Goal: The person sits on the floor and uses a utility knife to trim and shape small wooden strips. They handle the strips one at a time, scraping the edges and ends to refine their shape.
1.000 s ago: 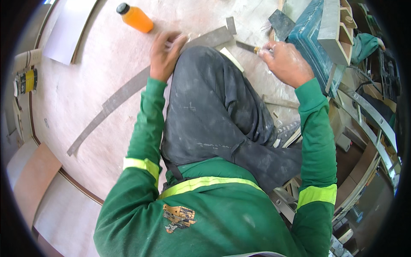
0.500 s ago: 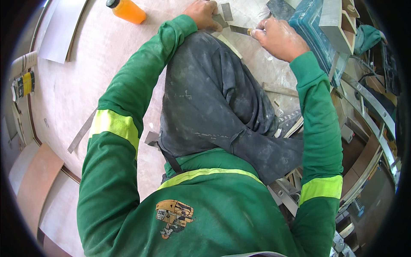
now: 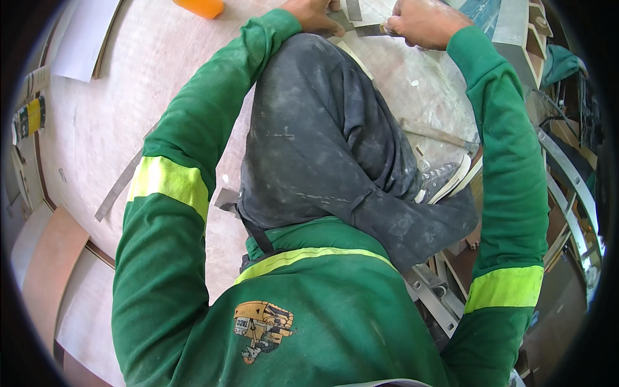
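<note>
My left hand [image 3: 314, 15] is at the top edge of the view, just beyond my bent knee. Its thumb and fingers close around a small flat grey piece [image 3: 343, 19] lying on the pale board [image 3: 219, 77]. My right hand [image 3: 427, 23] is closed on a narrow flat-bladed hand tool [image 3: 369, 30], whose handle is mostly hidden in the fist. The blade points left, its tip at the grey piece. A second grey strip [image 3: 354, 9] lies just beyond, cut off by the top edge.
An orange bottle [image 3: 201, 6] stands at the top left. A wooden-handled tool [image 3: 438, 134] lies by my shoe [image 3: 445, 179]. A thin metal strip [image 3: 119, 185] is left of my arm. A teal case [image 3: 483, 14] and a metal ladder-like frame [image 3: 567, 168] are on the right.
My view has shifted, so hands and bottle sit higher in it. My right hand has moved slightly outward and tilted, still gripping the tool. My left hand remains at the grey piece.
</note>
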Tool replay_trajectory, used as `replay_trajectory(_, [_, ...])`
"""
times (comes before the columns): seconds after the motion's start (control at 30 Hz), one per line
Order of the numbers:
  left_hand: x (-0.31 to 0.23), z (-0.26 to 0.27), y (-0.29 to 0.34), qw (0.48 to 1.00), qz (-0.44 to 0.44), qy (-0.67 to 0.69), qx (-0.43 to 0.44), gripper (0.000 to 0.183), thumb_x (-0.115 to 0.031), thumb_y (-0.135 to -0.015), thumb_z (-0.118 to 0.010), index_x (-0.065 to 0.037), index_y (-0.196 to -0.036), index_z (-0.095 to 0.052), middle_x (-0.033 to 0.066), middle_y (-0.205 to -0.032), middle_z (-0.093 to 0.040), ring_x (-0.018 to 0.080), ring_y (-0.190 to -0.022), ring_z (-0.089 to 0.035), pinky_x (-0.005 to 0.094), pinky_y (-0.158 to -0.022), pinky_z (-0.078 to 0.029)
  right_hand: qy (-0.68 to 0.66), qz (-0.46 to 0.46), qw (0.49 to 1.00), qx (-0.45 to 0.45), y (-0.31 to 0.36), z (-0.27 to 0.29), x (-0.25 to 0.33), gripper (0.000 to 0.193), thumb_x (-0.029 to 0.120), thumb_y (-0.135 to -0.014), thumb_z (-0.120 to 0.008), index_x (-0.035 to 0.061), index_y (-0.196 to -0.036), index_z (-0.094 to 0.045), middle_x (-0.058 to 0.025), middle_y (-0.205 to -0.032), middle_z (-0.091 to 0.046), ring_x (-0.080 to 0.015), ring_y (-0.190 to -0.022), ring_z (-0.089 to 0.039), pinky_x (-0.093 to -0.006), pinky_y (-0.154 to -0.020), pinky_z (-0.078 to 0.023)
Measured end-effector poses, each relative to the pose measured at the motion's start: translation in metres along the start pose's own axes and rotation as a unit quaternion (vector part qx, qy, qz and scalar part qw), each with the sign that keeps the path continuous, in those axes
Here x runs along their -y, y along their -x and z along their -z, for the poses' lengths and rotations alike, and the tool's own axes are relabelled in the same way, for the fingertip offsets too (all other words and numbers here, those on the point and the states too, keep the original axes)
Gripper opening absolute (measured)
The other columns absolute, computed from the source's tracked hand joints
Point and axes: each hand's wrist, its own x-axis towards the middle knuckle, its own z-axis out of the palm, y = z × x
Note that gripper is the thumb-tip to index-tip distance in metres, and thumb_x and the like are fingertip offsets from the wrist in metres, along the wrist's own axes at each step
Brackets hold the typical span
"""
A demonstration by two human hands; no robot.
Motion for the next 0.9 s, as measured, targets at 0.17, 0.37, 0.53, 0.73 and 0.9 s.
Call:
replay_trajectory(0.17, [0.003,0.000,0.005,1.000,0.024,0.007,0.000,0.053,-0.032,-0.061,-0.093,-0.003,-0.097,-0.068,0.0200,-0.099,-0.067,0.0371,-0.094,-0.066,0.0453,-0.080,-0.053,0.053,0.002,0.998,0.021,-0.015,0.002,0.013,0.041,0.029,-0.085,-0.059,-0.0064,-0.092,-0.078,-0.0307,-0.098,-0.074,-0.0431,-0.097,-0.074,-0.0498,-0.090,-0.057])
replay_trajectory(0.37, [-0.002,-0.001,0.001,1.000,-0.018,0.010,-0.021,0.049,-0.029,-0.061,-0.092,-0.003,-0.094,-0.066,0.0188,-0.094,-0.066,0.0379,-0.089,-0.066,0.0459,-0.077,-0.053,0.086,-0.013,0.994,0.072,-0.017,0.020,0.025,0.033,0.025,-0.083,-0.062,-0.0027,-0.088,-0.080,-0.0246,-0.091,-0.077,-0.0374,-0.087,-0.076,-0.0485,-0.084,-0.059])
replay_trajectory(0.53, [0.003,0.003,0.004,1.000,0.014,0.003,-0.017,0.049,-0.029,-0.062,-0.091,-0.003,-0.094,-0.066,0.0195,-0.097,-0.066,0.0386,-0.091,-0.066,0.0467,-0.078,-0.053,0.196,0.073,0.970,0.125,-0.039,0.022,0.033,0.027,0.020,-0.083,-0.068,-0.0032,-0.090,-0.079,-0.0231,-0.093,-0.078,-0.0358,-0.087,-0.077,-0.0487,-0.081,-0.060])
replay_trajectory(0.73, [0.000,-0.017,-0.003,0.999,-0.046,-0.005,-0.021,0.059,-0.032,-0.060,-0.094,-0.004,-0.102,-0.065,0.0213,-0.103,-0.064,0.0401,-0.096,-0.065,0.0474,-0.081,-0.053,0.148,0.086,0.962,0.214,-0.043,0.022,0.035,0.035,0.025,-0.094,-0.068,-0.0058,-0.107,-0.075,-0.0159,-0.099,-0.080,-0.0261,-0.084,-0.078,-0.0440,-0.075,-0.060])
replay_trajectory(0.9, [0.003,-0.018,-0.004,0.998,-0.052,-0.029,-0.018,0.060,-0.032,-0.059,-0.095,-0.004,-0.103,-0.065,0.0211,-0.102,-0.063,0.0401,-0.095,-0.065,0.0475,-0.083,-0.053,0.058,0.016,0.969,0.239,-0.071,0.015,0.036,0.028,0.023,-0.094,-0.065,-0.0010,-0.101,-0.078,-0.0096,-0.097,-0.080,-0.0192,-0.081,-0.077,-0.0404,-0.067,-0.059])
